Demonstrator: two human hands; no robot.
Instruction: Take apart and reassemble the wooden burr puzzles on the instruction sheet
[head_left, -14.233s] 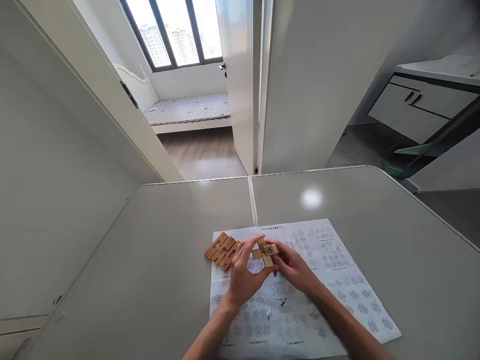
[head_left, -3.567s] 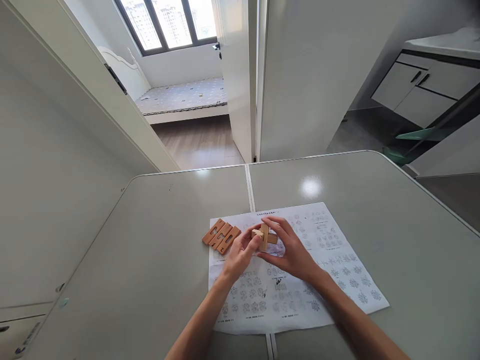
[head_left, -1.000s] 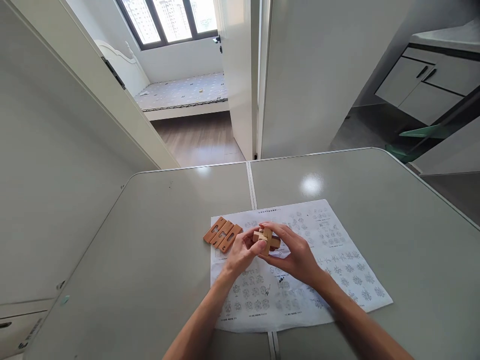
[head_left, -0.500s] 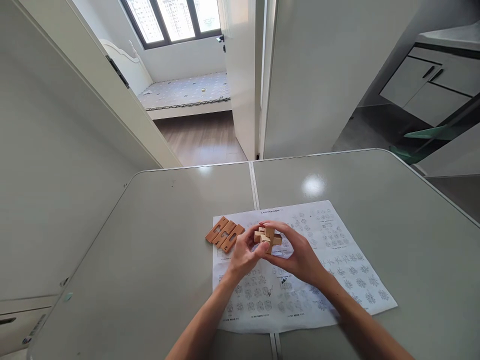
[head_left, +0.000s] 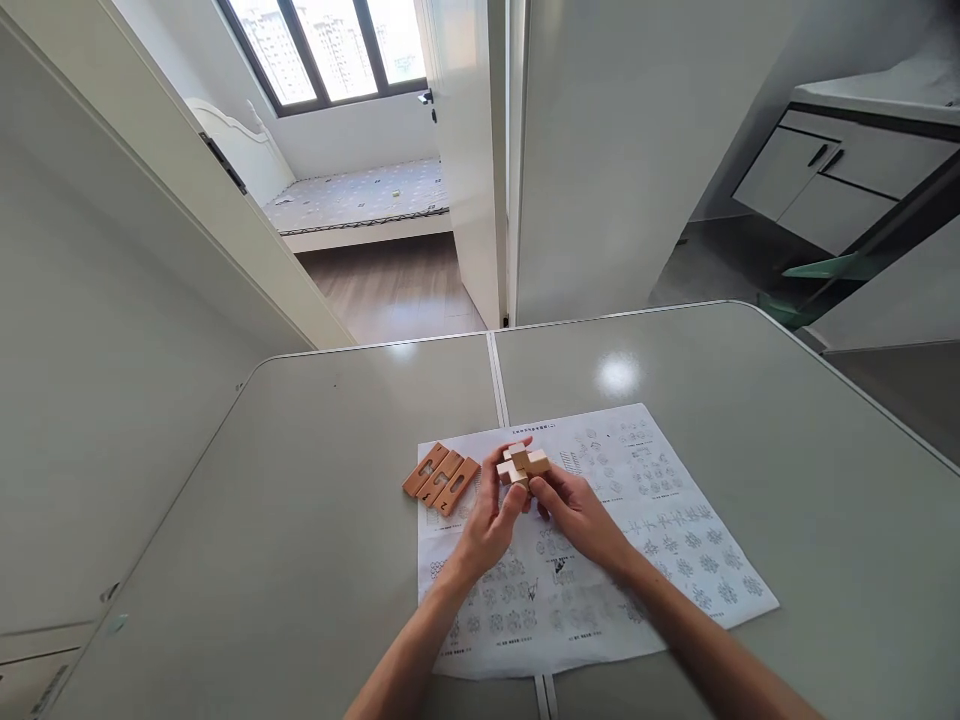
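Observation:
A small wooden cross-shaped puzzle point(head_left: 522, 465), made of interlocked notched bars, is held just above a printed instruction sheet point(head_left: 645, 520). My left hand point(head_left: 487, 525) grips the puzzle from the left with closed fingers. My right hand point(head_left: 577, 510) pinches it from the right and below. Three loose notched wooden bars point(head_left: 441, 480) lie side by side at the sheet's left edge, a short way left of my left hand.
The grey folding table point(head_left: 300, 540) has a centre seam point(head_left: 495, 385) running away from me. Its far edge meets a white wall and an open doorway point(head_left: 390, 250) into a bedroom. Cabinets point(head_left: 840, 190) stand at the far right.
Both hands have turned the wooden puzzle and lifted it slightly away from me; its arms now point differently. The three loose bars have stayed in place.

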